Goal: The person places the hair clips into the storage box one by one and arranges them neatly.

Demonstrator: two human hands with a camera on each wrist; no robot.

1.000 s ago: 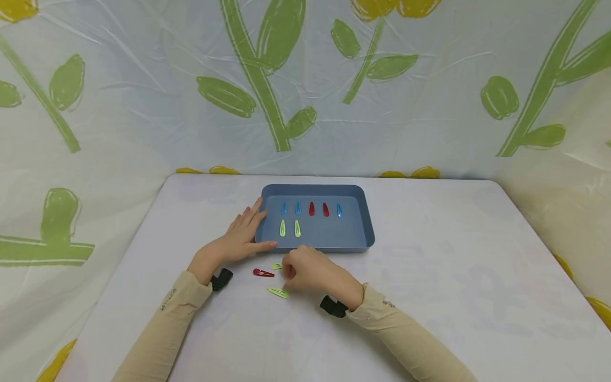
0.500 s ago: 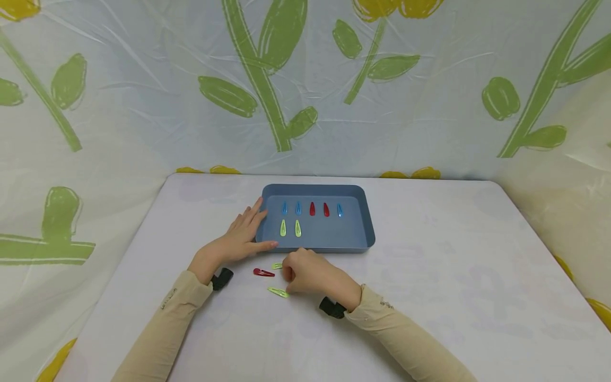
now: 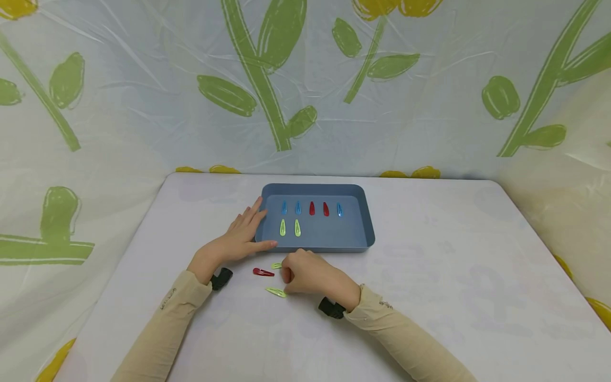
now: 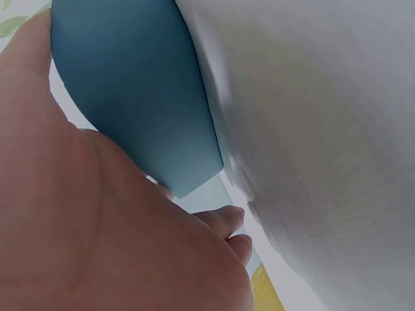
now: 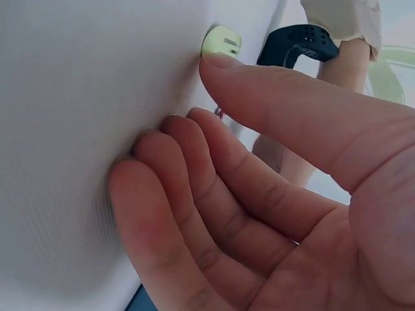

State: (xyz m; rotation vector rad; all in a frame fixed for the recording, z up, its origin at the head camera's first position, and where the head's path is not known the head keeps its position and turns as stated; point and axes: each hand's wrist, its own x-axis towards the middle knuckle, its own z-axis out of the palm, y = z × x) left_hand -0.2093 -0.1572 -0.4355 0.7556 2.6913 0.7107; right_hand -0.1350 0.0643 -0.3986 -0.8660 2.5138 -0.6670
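In the head view, my left hand [image 3: 236,237] lies spread along the left side of the blue tray [image 3: 315,248], thumb at its near rim. Just in front of the tray, my right hand [image 3: 310,273] is lowered to the table. The right wrist view shows its thumb touching one end of a yellow-green snap hair clip [image 5: 222,43], while the other fingers, bent and apart from the thumb, rest on the tabletop. A red hair clip [image 3: 263,272] lies left of that hand. Another yellow-green hair clip [image 3: 276,266] is partly hidden behind the fingers.
Inside the tray, blue hair clips [image 3: 298,207] and red hair clips [image 3: 312,208] form a back row. Two yellow-green hair clips [image 3: 282,227] lie in front of them at the left. A flower-patterned sheet [image 3: 429,116] hangs behind the white table [image 3: 429,254].
The nearest yellow-green hair clip has shifted slightly left at my right thumb. My left hand and the tray stay in place.
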